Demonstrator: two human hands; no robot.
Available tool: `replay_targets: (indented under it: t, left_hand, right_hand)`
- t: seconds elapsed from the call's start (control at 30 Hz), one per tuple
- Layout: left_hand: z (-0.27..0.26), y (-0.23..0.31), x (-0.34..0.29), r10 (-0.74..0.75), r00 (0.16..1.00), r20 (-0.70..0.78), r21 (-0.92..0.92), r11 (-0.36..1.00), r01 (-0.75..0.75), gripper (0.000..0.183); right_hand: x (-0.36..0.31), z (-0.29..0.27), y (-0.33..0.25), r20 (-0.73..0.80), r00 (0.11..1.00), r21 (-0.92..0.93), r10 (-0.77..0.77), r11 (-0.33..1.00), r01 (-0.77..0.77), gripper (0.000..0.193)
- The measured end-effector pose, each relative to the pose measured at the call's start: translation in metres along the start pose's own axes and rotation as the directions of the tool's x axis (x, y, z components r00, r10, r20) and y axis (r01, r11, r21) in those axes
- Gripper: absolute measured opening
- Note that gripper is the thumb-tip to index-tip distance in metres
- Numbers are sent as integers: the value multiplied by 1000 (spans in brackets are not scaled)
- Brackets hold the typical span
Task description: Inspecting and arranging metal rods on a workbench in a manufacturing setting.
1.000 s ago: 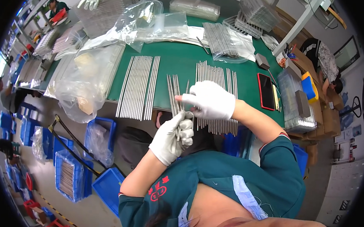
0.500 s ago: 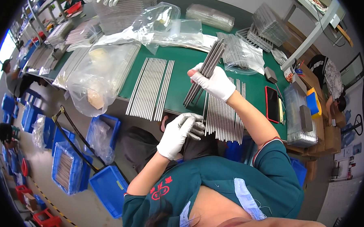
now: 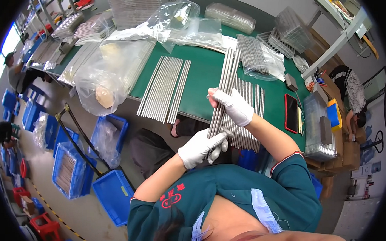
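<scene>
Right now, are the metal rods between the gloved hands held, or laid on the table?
Held: the right hand grips the metal rods near their middle, the left hand lower down.

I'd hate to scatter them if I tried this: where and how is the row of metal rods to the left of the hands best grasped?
Probably by the near ends, from the person's side, thumb above and fingers beneath. The row of metal rods lies flat, side by side, and its near ends appear to jut past the green table's edge, leaving room underneath.
</scene>
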State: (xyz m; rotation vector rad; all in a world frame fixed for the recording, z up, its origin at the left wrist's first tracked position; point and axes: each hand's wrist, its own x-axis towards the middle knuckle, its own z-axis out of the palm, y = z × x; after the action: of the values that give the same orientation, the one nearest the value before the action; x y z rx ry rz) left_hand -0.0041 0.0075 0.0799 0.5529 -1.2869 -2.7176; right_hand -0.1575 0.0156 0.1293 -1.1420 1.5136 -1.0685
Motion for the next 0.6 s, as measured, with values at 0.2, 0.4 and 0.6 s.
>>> replay_targets:
  t: [0.2,0.4,0.6]
  left_hand:
    - [-25,-10,-7,313,902,-297,458,875,-153,24]
    - [-40,-14,-27,455,793,-405,586,795,-157,26]
    - [-36,-14,-39,505,728,-464,595,787,-167,23]
  right_hand:
    - [3,-35,32,75,994,-184,-79,979,92,68]
    - [4,-76,43,63,975,403,213,888,-220,17]
    - [-17,-75,35,300,918,187,259,928,-322,29]
